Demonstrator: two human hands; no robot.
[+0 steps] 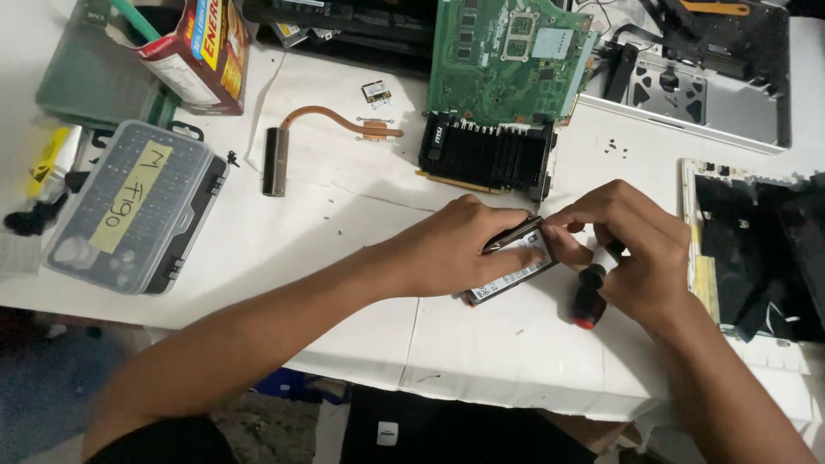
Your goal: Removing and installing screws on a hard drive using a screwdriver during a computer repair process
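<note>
While a white table [361,249] spreads under everything, the biggest things on it ring the far and right edges: an opened laptop shell [730,94] at the top right, a second gutted chassis [756,258] at the right edge, and a green circuit board [507,56] at top centre. Just below that board sits a black finned card [485,155]. To the left lies a grey plastic bit case [133,206] with a yellow label, and above it a red carton [202,56]. A copper heat pipe [326,129] lies between the carton and the finned card.

Near the middle of the table, both hands meet over a small drive [507,275], which rests tilted on the tabletop. The left hand [447,253] covers the drive's left part, fingers curled down against it. The right hand [636,249] is closed around a screwdriver with a black handle and red cap [589,296], its fingertips pinching near the drive's upper right corner. A slim dark metal tool [513,234] lies slantwise between the two hands; which hand holds it I cannot tell.
</note>
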